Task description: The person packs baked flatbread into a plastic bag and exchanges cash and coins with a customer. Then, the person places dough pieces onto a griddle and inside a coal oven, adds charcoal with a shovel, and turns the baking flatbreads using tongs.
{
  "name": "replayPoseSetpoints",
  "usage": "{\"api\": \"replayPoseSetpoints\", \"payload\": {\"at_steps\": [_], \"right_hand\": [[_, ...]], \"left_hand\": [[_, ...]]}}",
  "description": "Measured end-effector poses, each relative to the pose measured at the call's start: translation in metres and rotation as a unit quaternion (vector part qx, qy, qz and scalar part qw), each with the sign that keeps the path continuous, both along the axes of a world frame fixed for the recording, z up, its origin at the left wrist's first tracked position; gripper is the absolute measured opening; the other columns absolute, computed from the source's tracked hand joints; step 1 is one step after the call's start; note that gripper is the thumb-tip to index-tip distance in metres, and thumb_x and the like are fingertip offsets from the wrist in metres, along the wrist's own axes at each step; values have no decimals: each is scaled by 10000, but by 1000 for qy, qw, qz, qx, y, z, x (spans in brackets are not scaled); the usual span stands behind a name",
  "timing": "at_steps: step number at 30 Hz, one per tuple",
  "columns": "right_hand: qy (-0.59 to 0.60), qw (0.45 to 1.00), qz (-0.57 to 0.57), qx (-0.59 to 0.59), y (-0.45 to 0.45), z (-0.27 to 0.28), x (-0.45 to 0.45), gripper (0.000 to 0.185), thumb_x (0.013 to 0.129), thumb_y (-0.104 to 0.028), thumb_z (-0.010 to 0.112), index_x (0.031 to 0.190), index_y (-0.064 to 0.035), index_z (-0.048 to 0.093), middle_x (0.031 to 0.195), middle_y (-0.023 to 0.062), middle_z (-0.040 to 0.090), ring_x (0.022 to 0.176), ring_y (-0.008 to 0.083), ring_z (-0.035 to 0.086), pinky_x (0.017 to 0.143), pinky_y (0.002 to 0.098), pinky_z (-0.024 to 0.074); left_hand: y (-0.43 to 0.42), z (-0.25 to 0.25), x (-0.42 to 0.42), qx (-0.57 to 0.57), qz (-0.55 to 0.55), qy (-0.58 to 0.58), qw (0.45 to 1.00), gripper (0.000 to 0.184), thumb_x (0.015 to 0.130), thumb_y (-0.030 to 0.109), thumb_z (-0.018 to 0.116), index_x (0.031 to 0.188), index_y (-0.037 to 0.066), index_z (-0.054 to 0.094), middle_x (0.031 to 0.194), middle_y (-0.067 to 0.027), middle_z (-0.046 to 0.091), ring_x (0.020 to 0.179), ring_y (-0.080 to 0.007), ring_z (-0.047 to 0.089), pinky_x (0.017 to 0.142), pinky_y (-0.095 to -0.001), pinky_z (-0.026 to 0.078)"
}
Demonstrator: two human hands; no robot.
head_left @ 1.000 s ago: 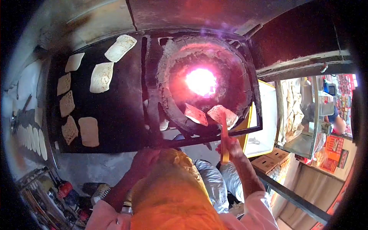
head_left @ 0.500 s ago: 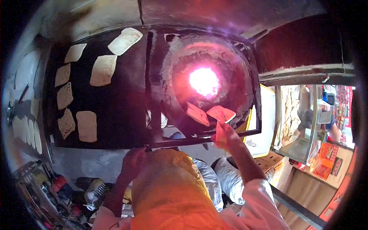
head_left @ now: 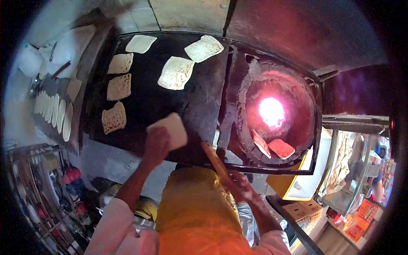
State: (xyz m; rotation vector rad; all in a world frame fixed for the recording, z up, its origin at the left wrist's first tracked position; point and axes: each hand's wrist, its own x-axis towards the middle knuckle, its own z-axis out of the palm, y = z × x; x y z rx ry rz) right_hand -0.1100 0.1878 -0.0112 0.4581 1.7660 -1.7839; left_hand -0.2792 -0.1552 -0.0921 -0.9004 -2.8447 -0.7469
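My left hand [head_left: 157,145] grips a pale rectangular flatbread [head_left: 175,129] by its left edge, over the front of the black griddle [head_left: 144,106]. The bread looks slightly blurred. My right hand [head_left: 239,187] is closed around a wooden handle [head_left: 216,160], whose far end points toward the griddle's front edge. Several browned flatbreads [head_left: 119,87] lie in a column on the griddle's left. Two paler ones, a flatbread [head_left: 176,73] and a touching flatbread [head_left: 205,48], lie farther back. Inside the round oven [head_left: 250,85], two flatbreads [head_left: 281,148] rest at the near side, below the glowing fire [head_left: 271,111].
Several long white dough pieces [head_left: 54,109] lie in a row on a side counter at left. A rack of bottles and tools [head_left: 55,182] stands at lower left. A yellow-edged white bin [head_left: 308,174], cardboard boxes [head_left: 299,210] and a glass case [head_left: 350,187] are to the right.
My left hand has come up from the griddle's front edge and lifted a flatbread. My right hand has drawn back from the oven with the wooden handle. The view has turned left.
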Motion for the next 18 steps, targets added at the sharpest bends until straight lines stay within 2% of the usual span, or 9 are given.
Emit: {"api": "replayPoseSetpoints", "payload": {"at_steps": [2,4,7,9,11,13,14,16,18], "right_hand": [[-13,1000,2,-26,-13,14,-21,515,874,-261,697,1269,12,510,936,69,645,770,119,589,658,282,494],[-49,999,6,-2,-17,13,-21,520,860,-263,713,1259,12,525,920,69,650,762,114,592,661,284,504],[-145,989,14,18,-7,-4,-5,543,844,-265,729,1266,6,522,929,72,651,767,118,597,667,282,519],[-104,994,2,-19,28,-21,32,540,860,-241,704,1295,-1,492,937,73,647,765,127,600,663,291,527],[86,975,-178,-103,63,-22,68,574,886,-448,637,1265,-35,512,1069,94,625,841,180,617,693,320,542],[50,960,-269,-59,119,0,78,643,884,-549,579,1286,-58,476,1087,110,622,877,205,626,681,341,550],[84,944,-308,-85,159,-22,89,633,889,-574,550,1251,-57,507,1036,103,632,836,196,627,656,327,544],[100,947,-298,70,241,-47,99,582,899,-579,525,1145,-55,583,914,82,644,737,179,619,598,305,522],[16,925,-264,274,280,-42,73,378,890,-420,576,974,-57,639,738,38,602,588,149,569,499,303,477]], "left_hand": [[35,8,10,36,-56,-16,998,278,864,112,566,1133,44,559,1207,-192,541,1165,-383,491,1007,-496,366],[69,28,19,76,-46,-176,980,283,856,72,545,1134,26,558,1198,-197,549,1149,-389,504,1006,-464,386],[99,47,27,165,-12,-167,972,268,853,53,535,1118,25,568,1164,-188,567,1118,-389,520,988,-457,405],[101,59,27,168,-15,-151,974,268,851,55,538,1116,32,572,1146,-181,577,1102,-381,531,971,-452,419],[91,60,38,160,16,-177,971,250,856,66,543,1101,38,585,1109,-165,599,1061,-358,560,935,-434,448],[78,60,61,125,34,-237,963,208,872,89,548,1066,36,603,1057,-152,625,1005,-333,596,895,-414,474],[73,61,72,92,32,-252,963,188,881,103,551,1044,34,612,1025,-147,639,974,-324,614,874,-407,486],[67,57,97,74,19,-252,965,177,885,107,551,1030,31,618,999,-150,645,950,-325,623,859,-407,491],[62,48,119,52,14,-251,967,167,890,111,552,1016,28,624,972,-152,652,926,-325,631,845,-408,496]]}}
